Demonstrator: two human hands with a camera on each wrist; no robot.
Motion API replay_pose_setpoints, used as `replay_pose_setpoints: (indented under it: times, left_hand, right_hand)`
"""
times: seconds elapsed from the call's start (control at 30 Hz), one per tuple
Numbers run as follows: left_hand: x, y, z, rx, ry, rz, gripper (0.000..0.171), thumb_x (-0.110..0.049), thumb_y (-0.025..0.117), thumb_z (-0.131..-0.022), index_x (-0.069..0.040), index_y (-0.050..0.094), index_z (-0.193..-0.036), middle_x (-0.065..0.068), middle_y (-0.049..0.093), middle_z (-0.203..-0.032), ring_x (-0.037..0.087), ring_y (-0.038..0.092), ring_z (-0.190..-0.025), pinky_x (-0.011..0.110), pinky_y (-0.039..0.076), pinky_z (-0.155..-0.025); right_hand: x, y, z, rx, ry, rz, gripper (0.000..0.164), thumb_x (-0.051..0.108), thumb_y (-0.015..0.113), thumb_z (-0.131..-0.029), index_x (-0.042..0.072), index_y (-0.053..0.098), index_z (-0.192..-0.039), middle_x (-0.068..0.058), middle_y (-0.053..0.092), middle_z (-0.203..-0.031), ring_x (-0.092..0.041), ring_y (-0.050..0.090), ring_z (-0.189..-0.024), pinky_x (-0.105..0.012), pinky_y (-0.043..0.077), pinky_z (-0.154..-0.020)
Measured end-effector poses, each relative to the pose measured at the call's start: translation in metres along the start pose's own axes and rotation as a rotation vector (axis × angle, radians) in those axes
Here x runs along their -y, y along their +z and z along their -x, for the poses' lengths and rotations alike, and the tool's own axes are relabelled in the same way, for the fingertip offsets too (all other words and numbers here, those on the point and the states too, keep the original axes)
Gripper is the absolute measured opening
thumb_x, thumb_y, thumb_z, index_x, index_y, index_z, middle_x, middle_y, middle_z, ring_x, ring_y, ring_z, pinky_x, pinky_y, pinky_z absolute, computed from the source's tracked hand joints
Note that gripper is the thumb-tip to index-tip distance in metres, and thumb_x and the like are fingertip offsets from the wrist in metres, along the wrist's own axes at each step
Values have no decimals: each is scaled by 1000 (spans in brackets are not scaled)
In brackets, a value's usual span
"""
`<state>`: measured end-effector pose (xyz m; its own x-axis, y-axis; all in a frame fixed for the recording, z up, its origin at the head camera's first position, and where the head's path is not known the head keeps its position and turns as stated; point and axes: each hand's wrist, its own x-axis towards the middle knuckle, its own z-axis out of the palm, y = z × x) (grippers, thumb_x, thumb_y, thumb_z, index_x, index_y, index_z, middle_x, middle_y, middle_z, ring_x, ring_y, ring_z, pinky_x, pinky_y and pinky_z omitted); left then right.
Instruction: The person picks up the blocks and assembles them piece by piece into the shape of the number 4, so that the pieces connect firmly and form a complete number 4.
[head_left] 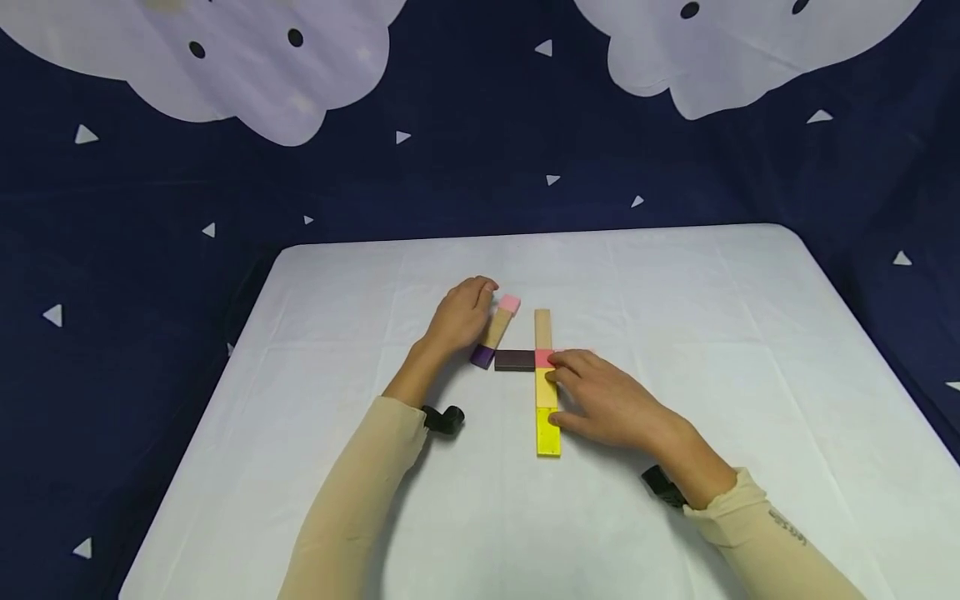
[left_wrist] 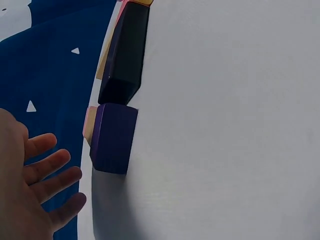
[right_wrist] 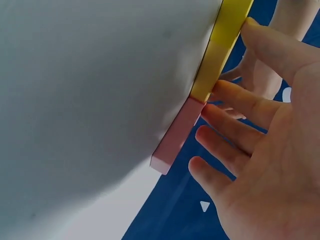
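Note:
On the white table, flat blocks form a cross: a dark block to the left, a tan block at the top, a pink-red block in the middle. Below these lie a pale yellow block and a bright yellow block. A pink block extends right, mostly covered by my right hand in the head view. That hand's extended fingertips touch the yellow blocks' right edge. My left hand, fingers loosely extended, is beside a slanted row of purple, wooden and light pink blocks.
The white-covered table spreads around the blocks. Behind it hangs a dark blue cloth with clouds and small white triangles. Black wrist cameras sit under the left wrist and right wrist.

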<state>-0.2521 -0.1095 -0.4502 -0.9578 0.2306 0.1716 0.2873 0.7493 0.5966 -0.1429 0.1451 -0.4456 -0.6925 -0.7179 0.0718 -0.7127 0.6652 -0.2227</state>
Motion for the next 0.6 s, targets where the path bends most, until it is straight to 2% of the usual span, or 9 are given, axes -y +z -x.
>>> replay_pose_setpoints:
  times: [0.17, 0.3, 0.4, 0.6]
  left_hand:
    - [4, -1, 4, -33, 5, 27, 36, -29, 36, -104, -9, 66, -112, 4, 63, -113, 19, 56, -110, 36, 41, -94]
    - [6, -3, 8, -26, 7, -12, 36, -31, 38, -103, -11, 65, -114, 4, 62, -119, 20, 54, -114, 37, 41, -96]
    - [6, -7, 11, -7, 24, -87, 37, -36, 40, -102, -13, 64, -120, 3, 59, -127, 23, 52, -118, 42, 41, -96]
    - [7, -19, 23, 7, 63, -260, 46, -44, 45, -98, -15, 58, -130, 4, 51, -139, 25, 47, -126, 47, 39, -98]
  right_hand:
    - [3, 0, -1, -33, -10, -4, 60, 43, 70, -84, 2, 59, -127, -12, 47, -138, -26, 39, -129, -42, 29, -107]
    - [4, -1, -1, -56, 28, -66, 63, 45, 67, -87, 6, 53, -134, -8, 45, -139, -24, 38, -129, -42, 31, -106]
    - [1, -6, 1, -85, 80, -99, 65, 48, 64, -88, 10, 49, -138, -6, 45, -140, -25, 39, -128, -45, 33, -105]
    - [-16, -13, 9, -116, 192, -67, 72, 52, 63, -86, 17, 42, -145, -3, 42, -144, -26, 40, -130, -49, 32, -104]
